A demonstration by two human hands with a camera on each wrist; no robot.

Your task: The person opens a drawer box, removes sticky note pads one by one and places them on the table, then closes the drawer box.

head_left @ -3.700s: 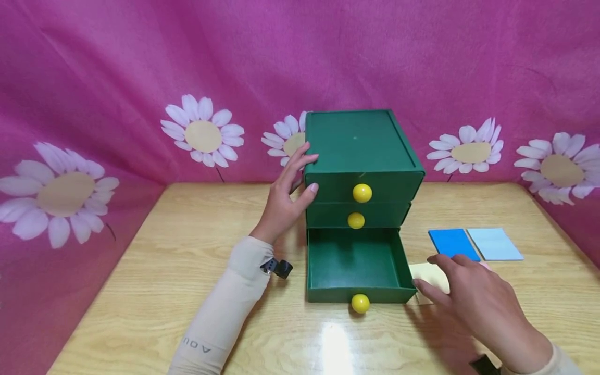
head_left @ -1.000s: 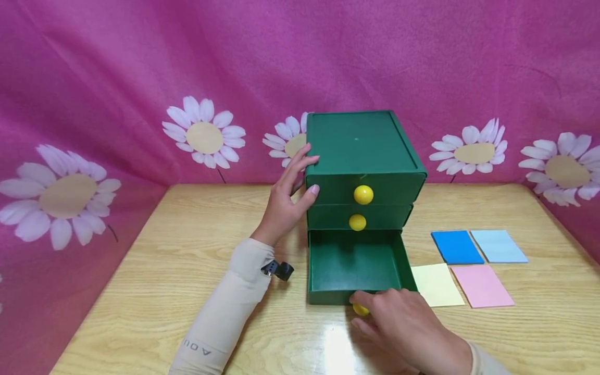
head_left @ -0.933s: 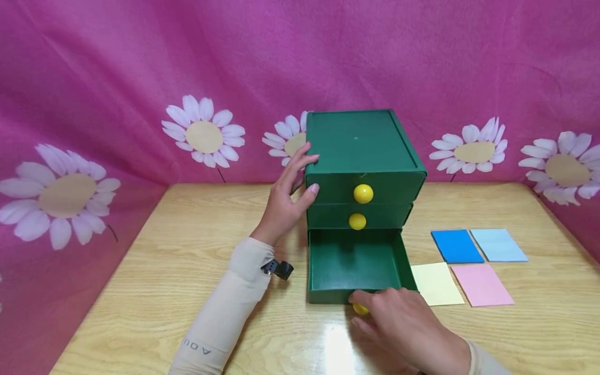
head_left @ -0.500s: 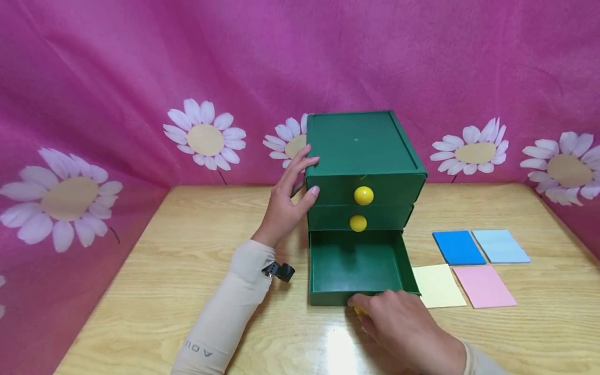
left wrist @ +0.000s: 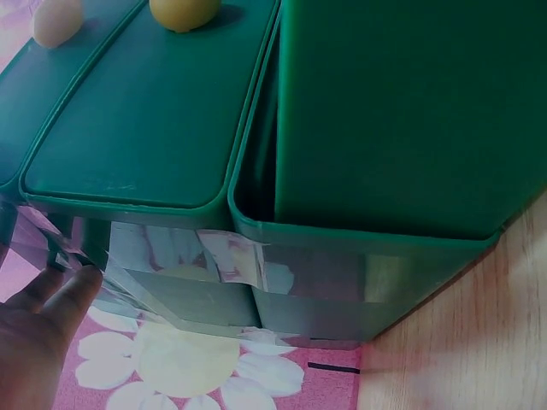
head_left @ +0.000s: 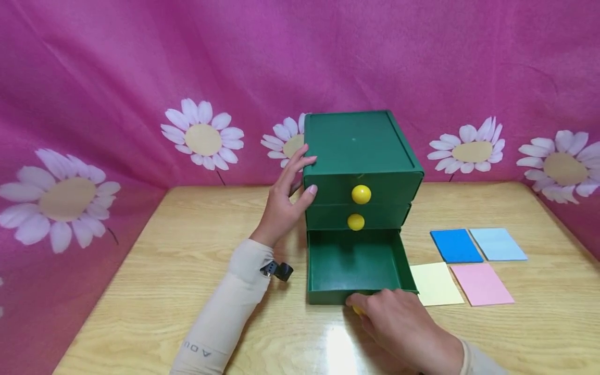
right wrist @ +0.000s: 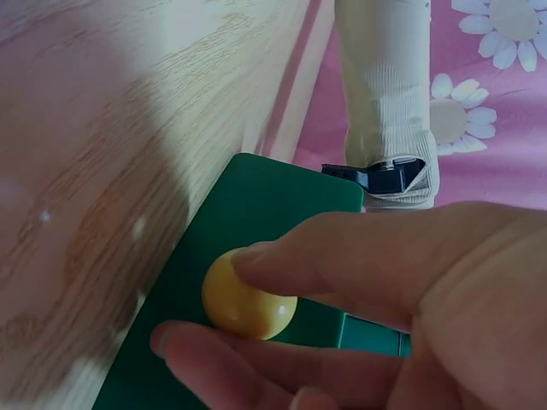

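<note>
A green desktop drawer unit (head_left: 361, 140) stands on the table, its bottom drawer (head_left: 356, 260) pulled out with nothing inside. My right hand (head_left: 403, 323) is at that drawer's front and pinches its round yellow knob (right wrist: 248, 295) between thumb and fingers; in the head view the hand hides most of the knob. My left hand (head_left: 286, 200) rests against the unit's left side, fingers fairly straight along the upper edge and thumb on the front corner. The upper two drawers, with yellow knobs (head_left: 361, 194), are pushed in.
Right of the unit, square paper pads lie flat: dark blue (head_left: 456, 246), light blue (head_left: 499, 244), pale yellow (head_left: 437, 285) and pink (head_left: 483, 285). The yellow pad touches or nearly touches the drawer's side. A pink flowered cloth (head_left: 234, 62) hangs behind the wooden table (head_left: 154, 291).
My right hand has moved left from above the pads to the bottom drawer's knob, and its thumb has come in against the knob. The left hand and the drawer look unmoved.
</note>
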